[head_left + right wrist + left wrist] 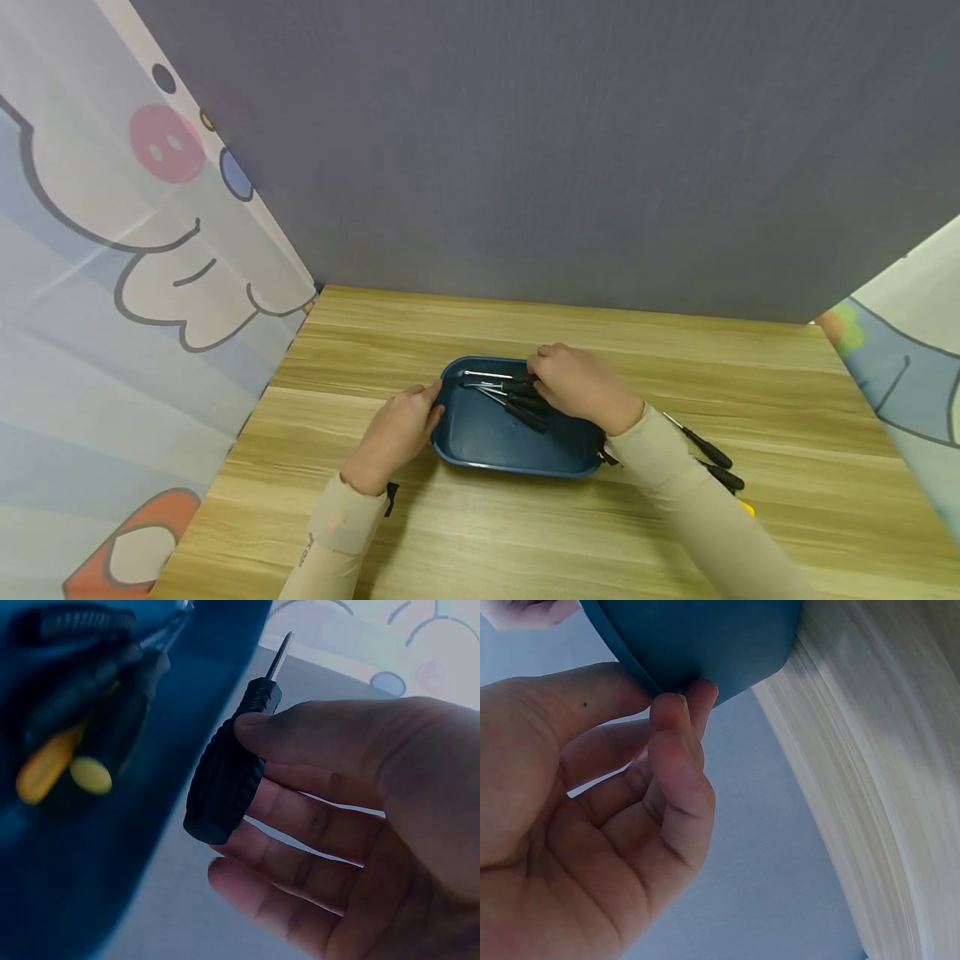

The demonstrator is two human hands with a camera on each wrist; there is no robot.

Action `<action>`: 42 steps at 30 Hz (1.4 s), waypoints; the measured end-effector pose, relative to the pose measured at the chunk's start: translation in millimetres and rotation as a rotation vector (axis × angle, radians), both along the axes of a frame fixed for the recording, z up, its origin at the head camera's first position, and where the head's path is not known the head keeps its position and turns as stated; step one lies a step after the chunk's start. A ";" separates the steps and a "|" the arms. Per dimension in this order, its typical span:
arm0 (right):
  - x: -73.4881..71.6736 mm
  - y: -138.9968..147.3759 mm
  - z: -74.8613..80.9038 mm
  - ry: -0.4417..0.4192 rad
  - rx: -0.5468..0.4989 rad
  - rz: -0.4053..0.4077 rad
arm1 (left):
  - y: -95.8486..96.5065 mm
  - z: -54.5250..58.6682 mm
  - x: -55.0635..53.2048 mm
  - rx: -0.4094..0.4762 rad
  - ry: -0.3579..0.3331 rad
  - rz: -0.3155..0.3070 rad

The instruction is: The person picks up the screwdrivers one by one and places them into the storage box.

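A dark blue rectangular tray (487,446) sits on the wooden table. My left hand (397,429) grips its left end; in the left wrist view the thumb and fingertips pinch the tray's rim (619,645). Over the tray's far right part is my right hand (573,383). It holds a black-handled screwdriver (225,772) between thumb and fingers, the metal shaft pointing away from the palm. Several other screwdrivers (528,417) lie together inside the tray, shafts to the left. Among them, the right wrist view shows a handle with a yellow end (91,774) and an orange-yellow piece (49,765).
To the right of the tray, a black-handled screwdriver (708,450) lies on the table (525,542). Another black handle (722,477) and a yellow piece (746,507) are partly hidden by my right sleeve. A grey panel (562,167) rises behind the table; printed cloth (150,333) hangs at the left.
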State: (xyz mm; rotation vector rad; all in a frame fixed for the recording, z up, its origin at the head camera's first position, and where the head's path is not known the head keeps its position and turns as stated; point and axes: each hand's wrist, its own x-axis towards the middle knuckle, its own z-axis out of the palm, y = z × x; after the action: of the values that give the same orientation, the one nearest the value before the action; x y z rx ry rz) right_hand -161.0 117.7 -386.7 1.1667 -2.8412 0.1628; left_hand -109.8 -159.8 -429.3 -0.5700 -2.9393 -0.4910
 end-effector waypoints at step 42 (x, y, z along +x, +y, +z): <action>9.5 -14.2 -4.9 -0.094 -0.001 -0.037 | -4.7 1.4 -0.1 -0.011 0.006 -0.011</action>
State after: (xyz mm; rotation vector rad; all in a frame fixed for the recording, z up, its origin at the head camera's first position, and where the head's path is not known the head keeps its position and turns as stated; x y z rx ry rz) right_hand -151.5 103.4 -391.5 1.1352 -2.9409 0.2229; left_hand -109.9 -164.5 -428.0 -0.5884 -2.9366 -0.4735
